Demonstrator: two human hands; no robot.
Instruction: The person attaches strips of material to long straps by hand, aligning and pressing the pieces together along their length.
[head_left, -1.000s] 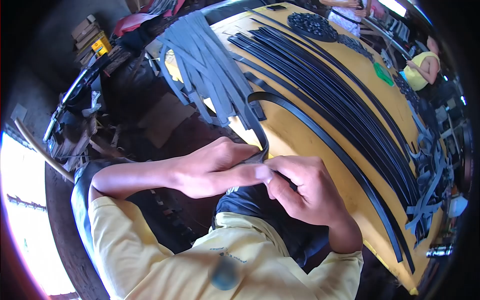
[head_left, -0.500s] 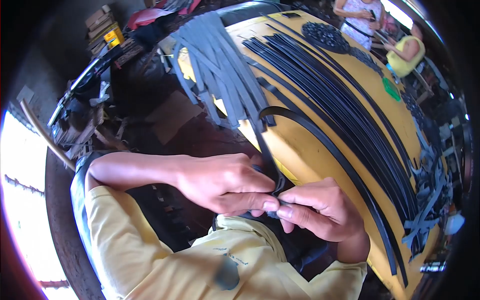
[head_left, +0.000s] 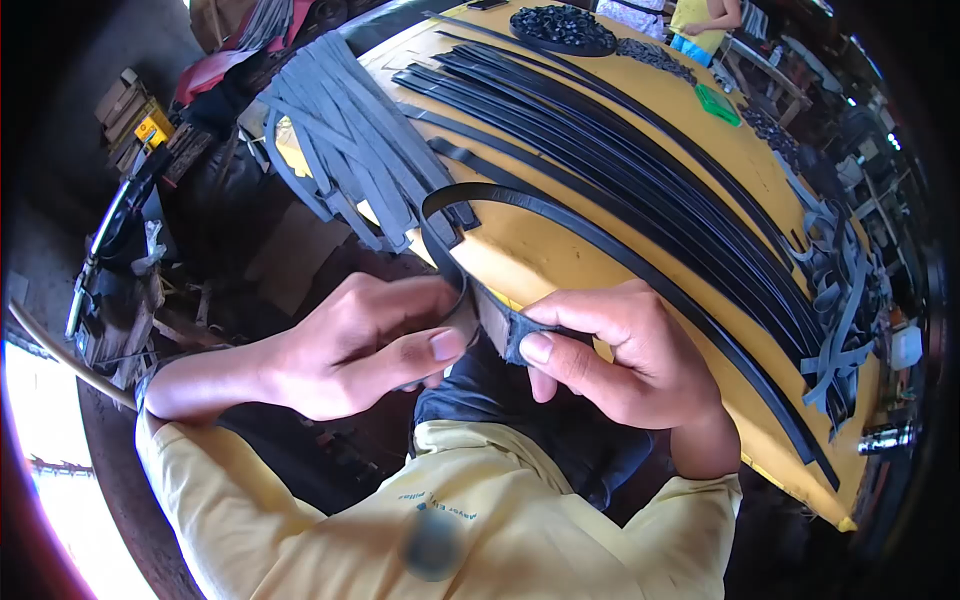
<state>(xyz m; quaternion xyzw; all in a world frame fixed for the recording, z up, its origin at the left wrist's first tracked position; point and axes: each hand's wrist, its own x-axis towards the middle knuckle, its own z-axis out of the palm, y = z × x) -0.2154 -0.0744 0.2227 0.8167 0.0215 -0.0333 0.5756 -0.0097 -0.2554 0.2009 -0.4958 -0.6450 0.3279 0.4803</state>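
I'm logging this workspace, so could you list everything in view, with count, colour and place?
table: one, yellow, centre to right
grey strips: many, grey, over table's left end
black strips: many, black, along table
held strip: one, black, looping from left hand onto table
tangled strips: many, grey, table's right end
small pieces: uncountable, black, table's far side
green thing: one, green, table's far edge
boxes: several, brown and yellow, upper left
red sheet: one, upper left
co-workers: two, patterned and yellow clothes, top right
shirt: one, pale yellow, worn
left hand: one, bare, gripping held strip
right hand: one, bare, pinching a dark strip end
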